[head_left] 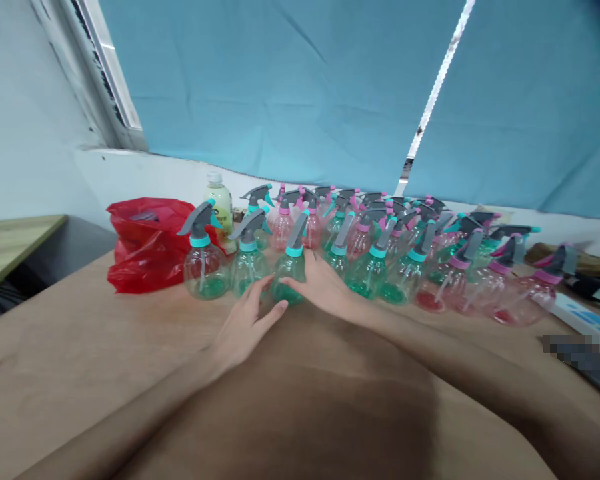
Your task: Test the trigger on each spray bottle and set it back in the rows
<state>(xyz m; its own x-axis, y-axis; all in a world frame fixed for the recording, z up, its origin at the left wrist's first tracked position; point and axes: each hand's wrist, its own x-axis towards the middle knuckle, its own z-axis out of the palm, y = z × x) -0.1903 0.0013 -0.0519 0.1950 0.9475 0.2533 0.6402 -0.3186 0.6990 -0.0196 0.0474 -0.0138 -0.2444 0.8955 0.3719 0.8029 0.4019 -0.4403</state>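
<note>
A clear green spray bottle with a turquoise collar and grey trigger head stands upright between my hands. My right hand is curved about its right side, its thumb across the front of the bottle; the fingertips behind are partly hidden. At the lower left of the same bottle, my left hand has thumb and fingers apart, and I cannot tell whether it touches. Just left stand two more spray bottles with turquoise collars, a nearer one and an outer one. Another green spray bottle stands to the right.
Several pink-collared spray bottles continue the row rightward, with more crowded behind. A red plastic bag and a white-capped bottle are at the left. The wooden table runs back toward a blue curtain. A pixelated dark object lies far right.
</note>
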